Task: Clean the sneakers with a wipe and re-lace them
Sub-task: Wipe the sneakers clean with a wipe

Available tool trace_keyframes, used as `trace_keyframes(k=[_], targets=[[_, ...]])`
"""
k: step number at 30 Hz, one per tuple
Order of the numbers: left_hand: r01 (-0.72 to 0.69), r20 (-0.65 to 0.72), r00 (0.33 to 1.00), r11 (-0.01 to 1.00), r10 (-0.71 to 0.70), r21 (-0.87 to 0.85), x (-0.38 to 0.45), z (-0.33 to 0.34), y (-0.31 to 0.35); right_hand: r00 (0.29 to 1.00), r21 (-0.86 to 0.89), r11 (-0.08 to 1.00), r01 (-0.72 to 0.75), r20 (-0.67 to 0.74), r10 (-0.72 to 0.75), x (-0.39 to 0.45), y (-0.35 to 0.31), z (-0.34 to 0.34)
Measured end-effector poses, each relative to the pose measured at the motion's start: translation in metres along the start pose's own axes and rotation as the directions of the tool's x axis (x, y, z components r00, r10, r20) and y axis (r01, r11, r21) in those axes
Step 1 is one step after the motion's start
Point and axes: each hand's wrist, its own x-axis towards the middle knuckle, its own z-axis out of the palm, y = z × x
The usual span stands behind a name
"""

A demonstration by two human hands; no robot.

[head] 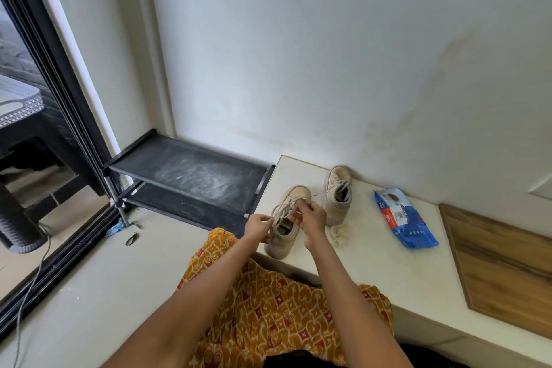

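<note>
Two beige sneakers stand on a white bench [388, 260] by the wall. The near sneaker [285, 236] points away from me, and its grey lace [288, 207] loops loosely above the tongue. My left hand [259, 225] pinches one part of that lace at the shoe's left side. Just right of the opening, my right hand [310, 215] grips another part of it. The far sneaker [337, 193] sits laced behind my right hand. A crumpled used wipe [339, 233] lies to the right of the near shoe. Further right lies a blue wipes pack [404, 219].
A black two-tier shoe rack [185, 176] stands left of the bench against the wall. A wooden board [501, 272] lies on the bench's right end. A sliding door frame [59, 158] and a loose cable [33, 284] run along the floor at the left.
</note>
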Motion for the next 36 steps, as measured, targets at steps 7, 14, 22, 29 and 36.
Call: trace_keyframes(k=[7, 14, 22, 29, 36], targets=[[-0.067, -0.103, 0.993, 0.997, 0.064, -0.028, -0.007, 0.008, -0.007, 0.957, -0.509, 0.83, 0.226, -0.044, -0.288, -0.019, 0.011, 0.002], [-0.277, -0.033, 0.957, 0.939, 0.289, 0.206, -0.017, 0.007, -0.005, 0.86, -0.84, 0.31, 0.445, 0.304, -0.409, -0.022, 0.031, -0.007], [-0.329, -0.106, 0.915, 0.872, 0.389, 0.363, -0.021, 0.014, 0.005, 0.921, -0.656, 0.647, 0.39, 0.266, -0.285, -0.025, 0.02, -0.011], [-0.302, -0.177, 0.927, 0.938, 0.331, 0.173, -0.017, 0.022, 0.02, 0.912, -0.514, 0.761, 0.397, 0.314, -0.264, -0.031, 0.019, -0.022], [-0.466, 0.073, 0.876, 0.796, 0.477, 0.385, -0.019, 0.011, 0.009, 0.942, -0.685, 0.658, 0.311, 0.132, -0.308, -0.033, 0.025, -0.019]])
